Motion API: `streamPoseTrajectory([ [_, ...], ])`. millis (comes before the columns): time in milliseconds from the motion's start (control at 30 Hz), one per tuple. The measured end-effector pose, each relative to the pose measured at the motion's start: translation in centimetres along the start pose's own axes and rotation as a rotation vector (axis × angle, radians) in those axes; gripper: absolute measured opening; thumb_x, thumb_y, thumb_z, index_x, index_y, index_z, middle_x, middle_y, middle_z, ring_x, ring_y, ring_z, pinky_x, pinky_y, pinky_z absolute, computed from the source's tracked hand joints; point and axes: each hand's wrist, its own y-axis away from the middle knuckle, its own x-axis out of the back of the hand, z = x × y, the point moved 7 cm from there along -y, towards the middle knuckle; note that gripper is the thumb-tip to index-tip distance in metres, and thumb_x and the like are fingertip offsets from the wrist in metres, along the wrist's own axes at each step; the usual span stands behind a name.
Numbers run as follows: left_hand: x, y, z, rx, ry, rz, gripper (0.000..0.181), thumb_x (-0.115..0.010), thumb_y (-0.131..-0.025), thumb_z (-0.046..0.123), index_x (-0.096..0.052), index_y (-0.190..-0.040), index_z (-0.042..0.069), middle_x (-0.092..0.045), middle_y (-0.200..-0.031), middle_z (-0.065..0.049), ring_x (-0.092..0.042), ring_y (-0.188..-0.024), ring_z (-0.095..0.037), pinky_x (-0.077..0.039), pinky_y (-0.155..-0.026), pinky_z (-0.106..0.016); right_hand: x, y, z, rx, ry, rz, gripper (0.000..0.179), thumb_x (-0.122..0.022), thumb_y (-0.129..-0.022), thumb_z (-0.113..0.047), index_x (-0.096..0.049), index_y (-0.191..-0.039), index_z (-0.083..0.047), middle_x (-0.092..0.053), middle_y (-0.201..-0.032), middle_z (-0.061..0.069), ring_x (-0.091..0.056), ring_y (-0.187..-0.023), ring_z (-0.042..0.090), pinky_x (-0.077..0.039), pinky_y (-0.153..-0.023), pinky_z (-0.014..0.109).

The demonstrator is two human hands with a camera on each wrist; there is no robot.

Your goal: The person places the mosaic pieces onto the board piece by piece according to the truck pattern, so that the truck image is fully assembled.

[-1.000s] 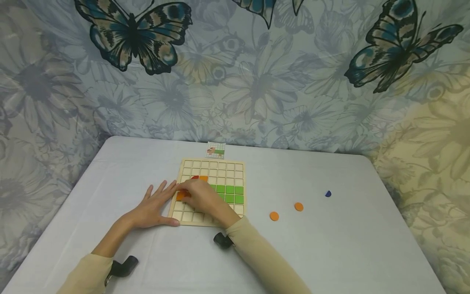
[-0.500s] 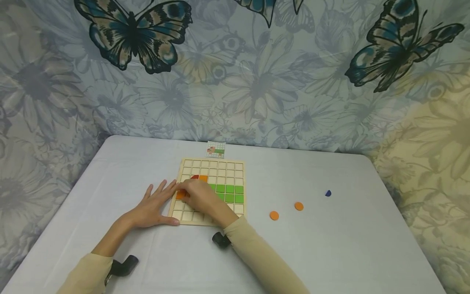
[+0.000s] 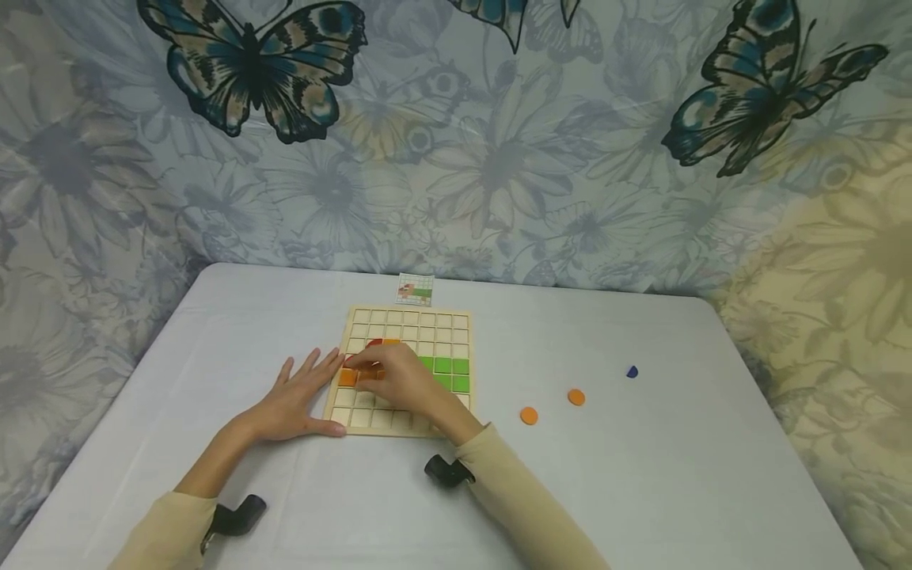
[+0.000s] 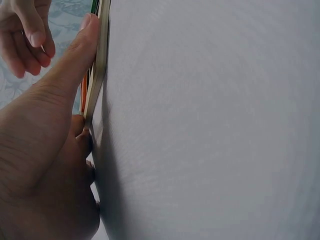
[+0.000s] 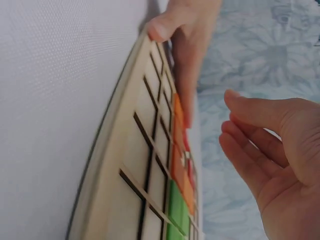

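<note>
A wooden grid board [image 3: 363,417] lies on the white table. My left hand [image 3: 288,408] rests at the board's left side, fingers spread, its thumb touching the near left corner. Over the board hovers my right hand [image 3: 406,384]; the right wrist view shows its thumb and fingertips apart, with nothing between them. Green square tiles [image 3: 461,366] fill part of two rows on the right. An orange tile [image 3: 347,378] sits at the left, and a red piece [image 3: 374,343] lies farther back beside another orange tile. The right hand hides some middle cells in the head view.
Two orange discs [image 3: 529,416] lie on the table right of the board. Farther right is a small dark-blue rounded piece [image 3: 632,371]. Behind the board, a small printed card [image 3: 416,290] shows a coloured grid. A flower-and-butterfly backdrop stands behind the table.
My right hand has lifted off the tiles at the board's left and moved slightly right, uncovering more orange and red there. The left hand stays in place.
</note>
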Motion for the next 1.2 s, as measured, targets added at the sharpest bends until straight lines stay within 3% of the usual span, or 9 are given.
streamPoseTrajectory([
  [133, 0.0, 0.1, -0.1, 0.008, -0.007, 0.007, 0.117, -0.078, -0.07, 0.062, -0.022, -0.156, 0.004, -0.016, -0.162, -0.017, -0.002, -0.148, -0.044, 0.009, -0.113, -0.065, 1.1, 0.7, -0.5, 0.043, -0.049, 0.038, 0.031, -0.077, -0.084, -0.005, -0.071, -0.114, 0.001, -0.072, -0.106, 0.012, -0.07, -0.097, 0.025, -0.055, -0.087, 0.025],
  [333, 0.1, 0.2, 0.1, 0.015, -0.003, 0.009, 0.117, -0.079, -0.07, 0.061, -0.023, -0.155, 0.003, -0.018, -0.161, -0.019, -0.003, -0.147, -0.045, 0.008, -0.113, -0.065, 3.2, 2.4, -0.2, 0.025, 0.016, 0.072, 0.03, -0.077, -0.084, -0.006, -0.071, -0.113, 0.001, -0.072, -0.111, 0.01, -0.068, -0.101, 0.022, -0.054, -0.09, 0.029],
  [467, 0.1, 0.2, 0.1, 0.032, -0.015, 0.013, 0.118, -0.079, -0.069, 0.061, -0.023, -0.155, 0.003, -0.018, -0.161, -0.019, -0.003, -0.148, -0.045, 0.009, -0.113, -0.065, 4.4, 3.7, 1.2, -0.014, 0.008, 0.08, 0.03, -0.076, -0.084, -0.004, -0.07, -0.114, 0.002, -0.072, -0.112, 0.012, -0.068, -0.102, 0.025, -0.055, -0.09, 0.034],
  [633, 0.1, 0.1, 0.1, 0.042, -0.017, 0.022, 0.119, -0.079, -0.068, 0.063, -0.023, -0.155, 0.004, -0.018, -0.161, -0.018, -0.002, -0.148, -0.044, 0.009, -0.113, -0.065, 6.0, 5.5, 3.1, -0.062, 0.086, 0.108, 0.029, -0.076, -0.084, -0.005, -0.071, -0.113, 0.0, -0.072, -0.111, 0.01, -0.068, -0.102, 0.024, -0.055, -0.089, 0.035],
  [1200, -0.2, -0.1, 0.2, 0.047, -0.021, 0.012, 0.12, -0.078, -0.067, 0.064, -0.022, -0.155, 0.004, -0.017, -0.162, -0.016, -0.001, -0.148, -0.044, 0.01, -0.113, -0.065, 11.8, 10.9, 6.9, -0.169, 0.166, 0.273, 0.031, -0.078, -0.082, -0.002, -0.071, -0.112, 0.0, -0.073, -0.109, 0.008, -0.069, -0.099, 0.025, -0.055, -0.088, 0.037],
])
